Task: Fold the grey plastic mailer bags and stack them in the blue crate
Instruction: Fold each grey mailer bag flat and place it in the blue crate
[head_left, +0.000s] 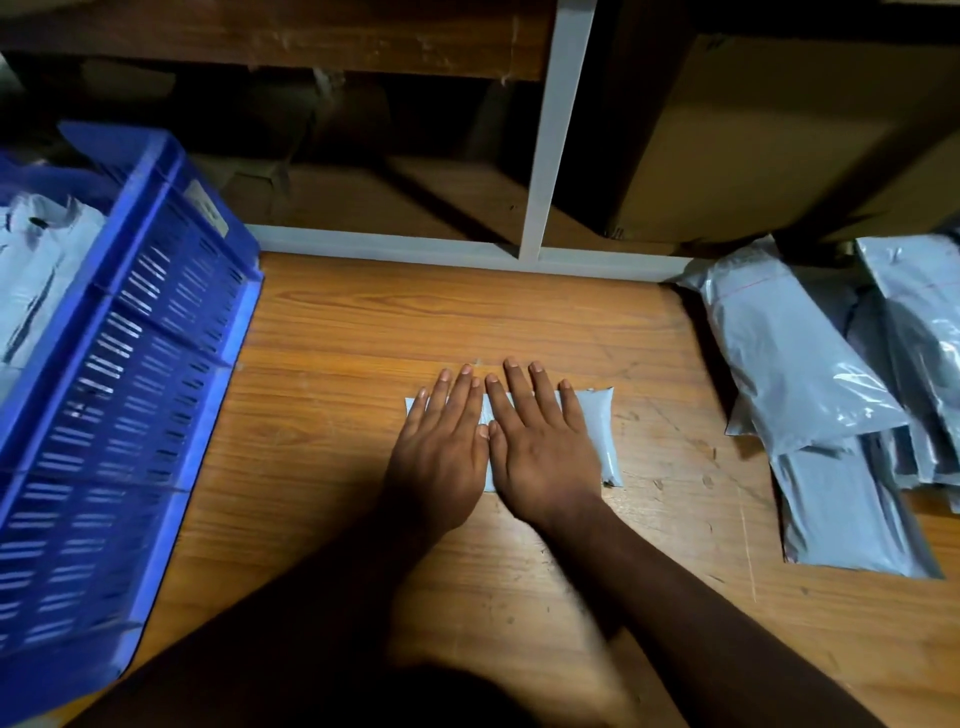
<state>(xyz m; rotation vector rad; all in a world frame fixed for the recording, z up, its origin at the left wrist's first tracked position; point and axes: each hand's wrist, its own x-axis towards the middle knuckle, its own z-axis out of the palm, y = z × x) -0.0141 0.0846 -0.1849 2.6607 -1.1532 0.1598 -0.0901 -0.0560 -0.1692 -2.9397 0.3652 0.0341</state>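
Wooden tabletop (363, 322), dim lighting, shelving frame behind. Folded grey mailer bag (597, 431) lies flat at table centre, mostly covered by both hands; only its right end and a sliver at the left and between the hands show. Left hand (441, 441) palm-down on the bag's left part, fingers straight and slightly spread, pressing flat. Right hand (540, 441) palm-down just beside it on the bag's middle and right part, fingers straight, also pressing. Hands sit side by side, index fingers and thumbs touching or nearly so; neither one curls round anything. Fingertips of both reach past the bag's far edge onto the wood. Both forearms come in from the bottom edge, largely in shadow. Blue crate (130, 389) at left, slatted side wall facing the camera, standing on the table's left edge, well apart from the hands. Grey bags (36, 270) visible inside it at upper left; count unclear. Pile of unfolded grey mailers (810, 374) at right on the table, overlapping loosely, several deep, lengthwise running away from the camera. White metal frame (550, 156) runs along the table's back edge with one upright post. Cardboard box (779, 130) sits behind the frame at upper right, above the pile. Dark shelf space behind the frame at centre; contents not readable.
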